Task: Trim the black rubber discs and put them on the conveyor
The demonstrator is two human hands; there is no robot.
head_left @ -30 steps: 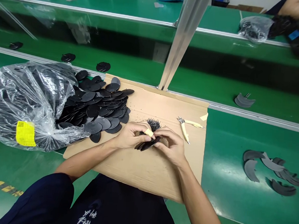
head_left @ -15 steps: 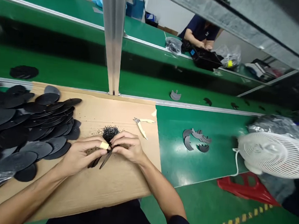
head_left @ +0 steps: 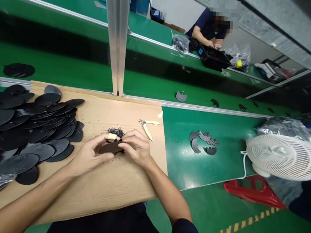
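Observation:
Between my two hands is a black oval disc (head_left: pixel 111 148), held tilted over the cardboard sheet (head_left: pixel 117 192). My left hand (head_left: pixel 89 154) curves round the disc's left side, with yellow tape (head_left: pixel 112 136) wrapped on one finger. The thumb and fingers of my right hand (head_left: pixel 138 149) pinch its right end. Just beyond my fingertips lies a heap of small black scraps (head_left: pixel 116 131), partly hidden by the hands. Yellow-handled nippers (head_left: pixel 147 127) rest with handles spread, right of the heap. A big pile of black oval discs (head_left: pixel 38 150) covers the left of the cardboard.
Curved grey pieces (head_left: pixel 195 145) lie on the green table to the right, beside a white fan (head_left: pixel 284 157). A metal post (head_left: pixel 117 56) rises behind the cardboard. Across the belt (head_left: pixel 148 76), a co-worker (head_left: pixel 207 31) handles something at a black bin (head_left: pixel 215 58).
The disc between my hands has turned from edge-on to showing its broad face. My left hand has opened wider around it, and my right hand has shifted slightly right.

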